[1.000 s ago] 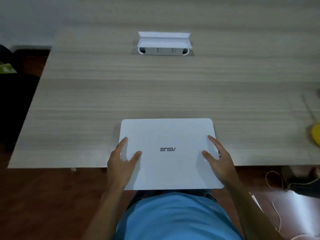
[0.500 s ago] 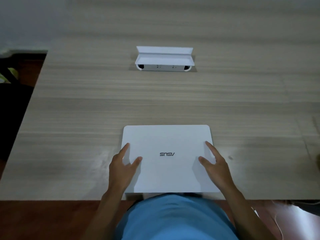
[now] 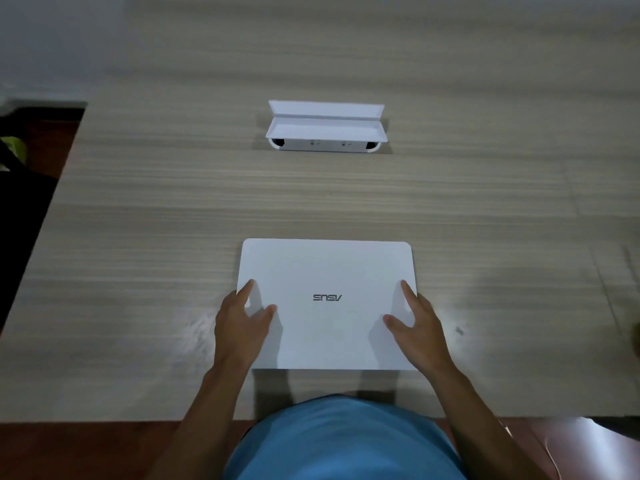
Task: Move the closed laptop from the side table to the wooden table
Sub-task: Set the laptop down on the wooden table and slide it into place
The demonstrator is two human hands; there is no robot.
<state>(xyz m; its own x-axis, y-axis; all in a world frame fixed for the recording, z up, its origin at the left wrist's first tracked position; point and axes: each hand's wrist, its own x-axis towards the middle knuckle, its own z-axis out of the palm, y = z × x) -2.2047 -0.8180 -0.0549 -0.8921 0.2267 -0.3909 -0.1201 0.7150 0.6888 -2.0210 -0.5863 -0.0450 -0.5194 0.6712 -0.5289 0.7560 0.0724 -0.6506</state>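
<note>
A closed white laptop [image 3: 327,268], its logo upside down to me, lies flat over the near part of the wooden table [image 3: 138,237], fully inside the front edge. My left hand [image 3: 239,329] grips its left side, thumb on the lid and fingers along the edge. On the right side, my right hand [image 3: 419,332] holds it the same way. A shadow shows under the laptop's near edge; whether it rests on the wood or hovers just above it I cannot tell. The side table is out of view.
A white pop-up socket box [image 3: 325,129] with its lid raised sits in the table further back, in line with the laptop. A dark object [image 3: 17,209] stands off the table's left edge. Red-brown floor [image 3: 86,452] shows below the front edge.
The laptop has gone from overhanging the table's front edge to lying fully over the tabletop, further in. Both hands kept their hold on its sides and moved forward with it.
</note>
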